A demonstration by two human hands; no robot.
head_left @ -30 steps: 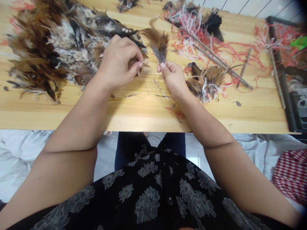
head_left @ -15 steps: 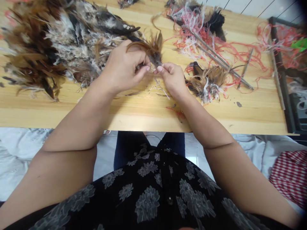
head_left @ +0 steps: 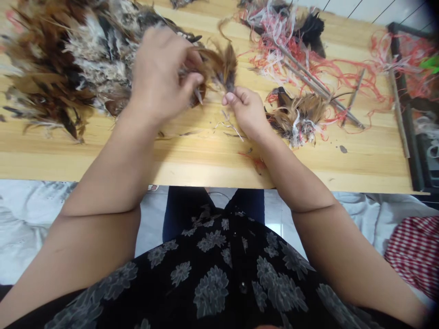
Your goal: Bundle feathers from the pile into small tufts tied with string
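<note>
My right hand is closed, with thumb and fingertips pinching the base of a small bunch of brown feathers that stands up out of the grip. To its left, my left hand is smeared by motion. Its thumb and fingers are drawn together around a few brown feathers, whose tips show below the thumb. Behind that hand lies a big heap of white, grey and brown feathers, partly covered by it. A tied bundle of tan feathers rests right of my right hand.
Red and white plastic strings lie tangled at the back with dark feathers. Thin sticks cross the wooden table. A dark-framed tray with more string stands at the right edge. Bits of string lie before my hands.
My left hand has drawn away to the left and up from my right hand, with feathers in its fingers. The right hand stays nearly in place, still pinching its bunch.
</note>
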